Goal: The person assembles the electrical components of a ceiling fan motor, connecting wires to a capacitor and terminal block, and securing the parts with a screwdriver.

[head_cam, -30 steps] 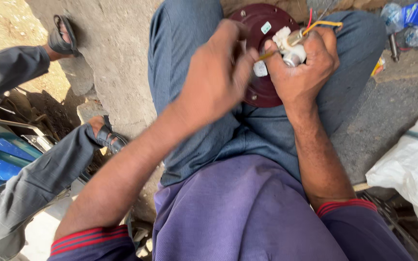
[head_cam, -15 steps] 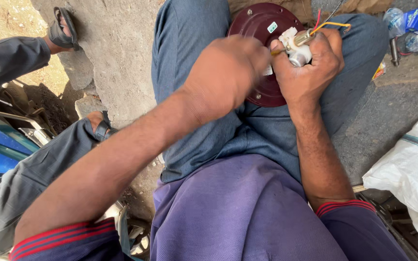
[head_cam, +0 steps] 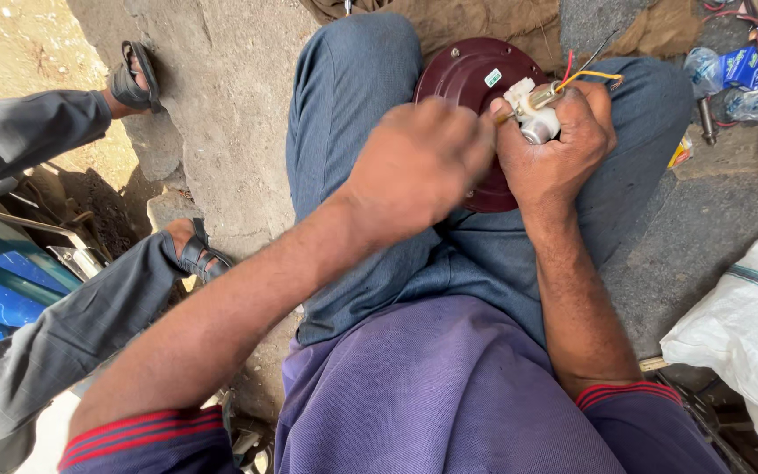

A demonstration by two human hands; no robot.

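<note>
Maroon metal under two working hands: a round motor housing (head_cam: 471, 83) rests on a seated person's lap, upper centre of the frame.

Gripped in the right hand (head_cam: 554, 149), fingers curled tight around it, is a small white and silver part (head_cam: 532, 114) with red, yellow and black wires (head_cam: 585, 75) running off toward the top of the frame; it sits just over the housing's right edge. Beside it, the left hand (head_cam: 418, 162) is closed into a loose fist touching the part, though what its fingers hold, if anything, cannot be made out. At far left, another person's grey trouser legs and sandalled feet (head_cam: 133, 79) stand on stone ground, with a white woven sack (head_cam: 747, 325) at lower right.
</note>
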